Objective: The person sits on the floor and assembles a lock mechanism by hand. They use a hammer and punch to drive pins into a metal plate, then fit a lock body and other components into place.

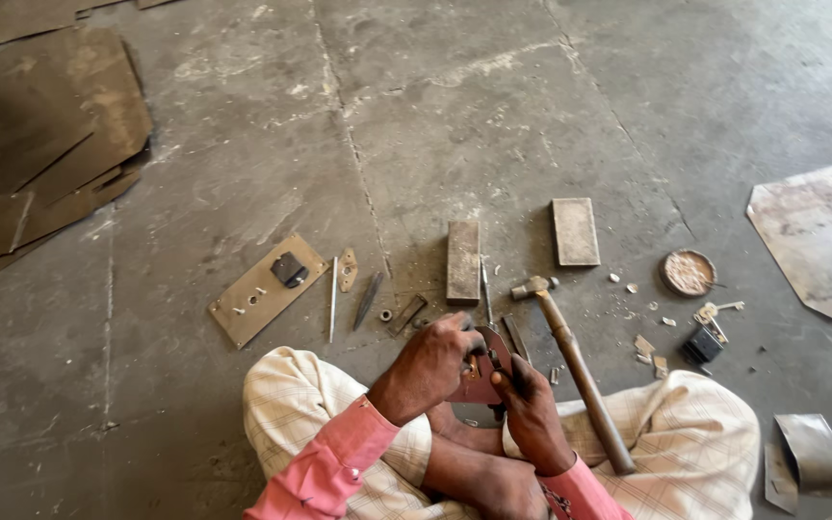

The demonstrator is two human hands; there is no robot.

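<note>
Head view: left hand and right hand have fingers clamped on a small reddish-brown flat metal plate; a firm, level grip, clear of the wooden-handled hammer, seems advisable.

Soft even daylight, faint shadows; sharp focus, mild edge distortion
</note>
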